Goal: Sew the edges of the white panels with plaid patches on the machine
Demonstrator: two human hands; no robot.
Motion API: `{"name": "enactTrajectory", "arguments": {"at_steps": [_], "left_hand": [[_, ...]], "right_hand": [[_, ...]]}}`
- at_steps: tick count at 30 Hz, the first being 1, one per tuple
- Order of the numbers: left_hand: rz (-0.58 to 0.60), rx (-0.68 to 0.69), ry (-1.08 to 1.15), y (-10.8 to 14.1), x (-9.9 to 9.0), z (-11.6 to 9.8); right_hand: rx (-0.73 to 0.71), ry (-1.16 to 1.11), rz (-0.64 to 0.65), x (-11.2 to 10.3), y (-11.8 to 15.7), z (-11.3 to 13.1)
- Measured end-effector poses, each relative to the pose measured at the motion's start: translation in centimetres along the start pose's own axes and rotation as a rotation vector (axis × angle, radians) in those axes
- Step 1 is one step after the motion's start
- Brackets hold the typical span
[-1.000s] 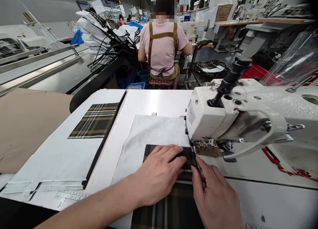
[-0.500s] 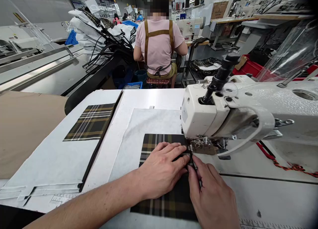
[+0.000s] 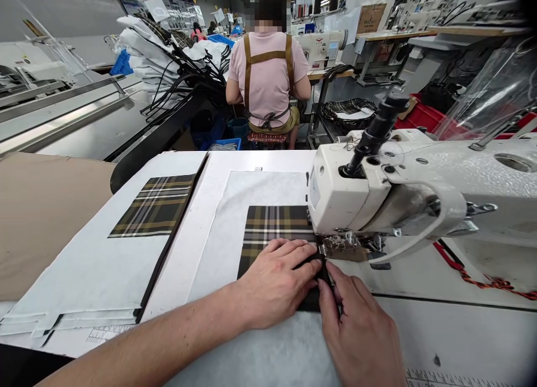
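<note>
Left hand [image 3: 277,286] lies flat, fingers loosely spread, on plaid fabric [image 3: 272,225], presumably for flatness; right hand [image 3: 363,325] pinches its edge, likely for alignment with sewing machine [image 3: 342,194] just ahead.

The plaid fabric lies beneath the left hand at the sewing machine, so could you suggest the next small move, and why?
Probably guide the plaid fabric slightly forward, right edge lined up with the sewing machine: the left hand lies over it, the right hand is at that edge, and a short dark stretch lies nearer the camera.
</note>
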State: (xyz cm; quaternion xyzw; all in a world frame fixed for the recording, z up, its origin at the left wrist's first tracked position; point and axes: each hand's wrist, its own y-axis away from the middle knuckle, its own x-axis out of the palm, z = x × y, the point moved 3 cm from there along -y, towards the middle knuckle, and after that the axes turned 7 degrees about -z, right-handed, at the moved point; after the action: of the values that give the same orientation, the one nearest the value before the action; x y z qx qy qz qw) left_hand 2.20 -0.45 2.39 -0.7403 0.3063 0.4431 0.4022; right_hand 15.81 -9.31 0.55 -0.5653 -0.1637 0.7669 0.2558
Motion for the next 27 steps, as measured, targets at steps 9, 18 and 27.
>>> {"name": "enactTrajectory", "arguments": {"at_steps": [9, 18, 27], "left_hand": [[-0.043, 0.023, -0.017, 0.07, -0.05, 0.13], [-0.068, 0.04, -0.013, -0.05, -0.16, 0.25], [-0.078, 0.055, -0.016, -0.04, 0.02, 0.4]], "right_hand": [[0.004, -0.005, -0.001, -0.01, -0.11, 0.02], [-0.014, 0.01, -0.007, -0.02, -0.14, -0.04], [-0.025, 0.0, -0.032, -0.09, -0.05, -0.01]]}}
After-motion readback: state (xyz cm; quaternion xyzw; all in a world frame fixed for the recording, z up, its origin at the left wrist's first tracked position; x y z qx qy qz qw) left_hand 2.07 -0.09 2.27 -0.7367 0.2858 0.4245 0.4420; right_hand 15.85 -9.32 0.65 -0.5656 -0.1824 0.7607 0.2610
